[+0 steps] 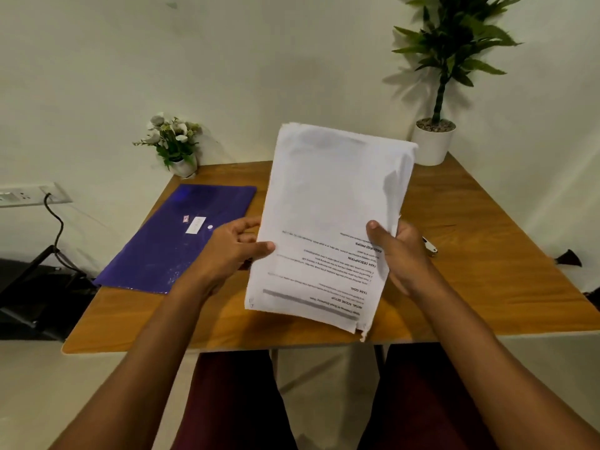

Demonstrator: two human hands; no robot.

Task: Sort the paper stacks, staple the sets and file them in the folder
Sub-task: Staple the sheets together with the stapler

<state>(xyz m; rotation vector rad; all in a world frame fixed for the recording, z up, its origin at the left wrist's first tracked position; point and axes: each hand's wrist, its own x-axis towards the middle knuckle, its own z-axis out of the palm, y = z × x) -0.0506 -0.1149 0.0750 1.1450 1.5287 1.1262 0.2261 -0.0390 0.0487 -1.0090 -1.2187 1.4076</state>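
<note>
A stack of papers [328, 206] is held up in the air over the middle of the table [487, 254], clear of the table top. It is tipped a little to one side; the print on the top sheet is seen upside down, low on the page; the bottom right corner is torn and curled; the sheets at the top right are bent and blurred.

The stack is gripped at both sides. The left hand [233, 251] is closed on the left edge; its thumb is pressed on the front of the top sheet, and its other fingers are curled in behind the edge. The right hand [402, 254] is closed on the right edge; its thumb is laid on the front, beside the print, and its fingers are wrapped round the back, mostly hidden by the paper.

A blue folder [168, 241] is laid flat and shut on the left side of the table, with a small white label on it; it is partly covered by the left hand. A small black and white tool [430, 246] is seen just behind the right hand, towards the right edge; too much of it is hidden to tell what it is. A pot of white flowers [175, 144] is set at the back left corner; a tall green plant [454, 37] in a white pot is set at the back right corner. A wall socket [29, 196] with a black cable is seen past the left edge; dark red trousers [233, 401] are seen below the front edge.
</note>
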